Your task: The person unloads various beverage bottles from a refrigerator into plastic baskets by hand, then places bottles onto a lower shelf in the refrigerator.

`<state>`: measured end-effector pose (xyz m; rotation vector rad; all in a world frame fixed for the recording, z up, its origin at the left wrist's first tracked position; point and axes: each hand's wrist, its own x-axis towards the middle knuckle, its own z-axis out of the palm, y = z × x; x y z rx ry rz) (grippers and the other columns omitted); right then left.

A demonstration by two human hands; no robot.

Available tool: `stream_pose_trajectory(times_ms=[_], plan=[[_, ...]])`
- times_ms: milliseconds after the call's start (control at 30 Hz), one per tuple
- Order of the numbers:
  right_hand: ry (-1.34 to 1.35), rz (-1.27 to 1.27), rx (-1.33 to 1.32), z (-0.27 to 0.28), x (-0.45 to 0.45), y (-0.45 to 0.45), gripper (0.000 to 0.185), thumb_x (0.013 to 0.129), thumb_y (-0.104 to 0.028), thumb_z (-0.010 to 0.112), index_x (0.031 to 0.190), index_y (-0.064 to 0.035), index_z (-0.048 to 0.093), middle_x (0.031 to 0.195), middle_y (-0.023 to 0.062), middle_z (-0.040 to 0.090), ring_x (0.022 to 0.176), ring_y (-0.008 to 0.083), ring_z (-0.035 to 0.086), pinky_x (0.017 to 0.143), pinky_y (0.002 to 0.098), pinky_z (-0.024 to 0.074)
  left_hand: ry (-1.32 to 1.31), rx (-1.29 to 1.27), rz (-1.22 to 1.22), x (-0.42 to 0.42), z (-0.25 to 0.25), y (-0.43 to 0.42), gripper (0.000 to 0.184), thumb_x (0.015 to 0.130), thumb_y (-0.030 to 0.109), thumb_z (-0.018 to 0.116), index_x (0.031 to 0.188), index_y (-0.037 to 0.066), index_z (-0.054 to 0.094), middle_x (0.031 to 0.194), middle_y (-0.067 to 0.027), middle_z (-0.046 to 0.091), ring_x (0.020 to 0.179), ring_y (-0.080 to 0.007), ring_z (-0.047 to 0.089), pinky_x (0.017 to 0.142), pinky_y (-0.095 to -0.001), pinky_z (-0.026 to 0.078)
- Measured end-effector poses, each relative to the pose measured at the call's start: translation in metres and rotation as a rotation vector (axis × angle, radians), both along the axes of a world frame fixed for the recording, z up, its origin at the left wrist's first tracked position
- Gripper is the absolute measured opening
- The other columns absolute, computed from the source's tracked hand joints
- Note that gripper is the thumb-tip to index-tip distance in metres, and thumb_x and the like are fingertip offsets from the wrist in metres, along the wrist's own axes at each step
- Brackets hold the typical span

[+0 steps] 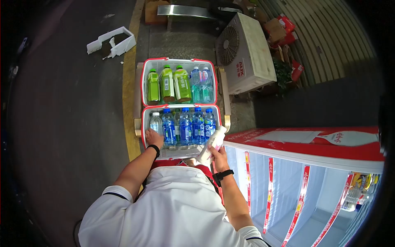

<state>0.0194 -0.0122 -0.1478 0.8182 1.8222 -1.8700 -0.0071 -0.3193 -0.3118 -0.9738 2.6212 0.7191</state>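
In the head view, my left hand (pixel 154 138) reaches into the left end of the near basket (pixel 143 119), closed at the lower part of a clear bottle (pixel 156 122) with a white cap; its fingertips are partly hidden. My right hand (pixel 219 158) grips a white bottle (pixel 212 143), tilted, over the basket's right front corner. Several blue-capped drink bottles (pixel 185 125) stand in the near basket, with a green-labelled bottle partly hidden among them. Behind it, the far basket (pixel 143 88) holds three green bottles (pixel 167 84) and clear bluish bottles (pixel 195 85).
To my right stands a red-framed drinks fridge (pixel 358 138) with red shelf strips (pixel 268 193) and some bottles at its far end. An air-conditioner unit (pixel 251 53) sits beyond the baskets. A broken white foam box (pixel 123 41) lies on the road at the left, past a yellow line.
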Motion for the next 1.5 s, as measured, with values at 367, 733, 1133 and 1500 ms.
stream_pose_trajectory(times_ms=[367,733,1133,1500], plan=[[0.029,-0.066,-0.031,0.024,0.007,0.012,0.04,0.091,-0.02,0.073,0.119,0.0051,0.059,0.108,0.011,0.067,0.099,0.0194,0.065,0.09,0.0342,0.0513,0.119,0.706,0.139,-0.002,0.03,-0.028,0.066,0.07,0.013,0.085,0.124,-0.004,0.05,0.111,-0.0159,0.067,0.1,-0.0242,0.066,0.089,-0.0369,0.054],[0.318,0.006,-0.008,0.059,0.045,0.052,0.055,0.082,-0.011,0.081,0.128,-0.0016,0.051,0.104,0.0094,0.068,0.085,0.0174,0.069,0.065,0.0307,0.0606,0.119,1.375,-0.38,-0.022,0.227,0.04,0.07,0.073,0.0,0.084,0.134,0.003,0.048,0.12,-0.0071,0.063,0.11,-0.0185,0.063,0.097,-0.0342,0.05],[0.81,-0.393,0.001,0.163,0.129,0.14,0.07,0.078,-0.011,0.086,0.138,-0.0018,0.051,0.126,0.0063,0.063,0.116,0.0139,0.058,0.103,0.0335,0.0457,-0.035,1.702,-1.026,-0.007,0.33,0.265,0.081,0.068,0.0,0.088,0.136,0.002,0.043,0.128,-0.0088,0.059,0.119,-0.0207,0.06,0.104,-0.0386,0.048],[0.832,-0.528,0.221,0.184,0.206,0.195,0.074,0.073,-0.011,0.089,0.136,-0.0004,0.053,0.127,0.0078,0.062,0.118,0.0167,0.058,0.104,0.035,0.0455,0.01,1.543,-1.386,0.039,0.349,0.352,0.089,0.069,0.003,0.09,0.141,0.003,0.038,0.134,-0.011,0.055,0.127,-0.0192,0.054,0.109,-0.038,0.044]])
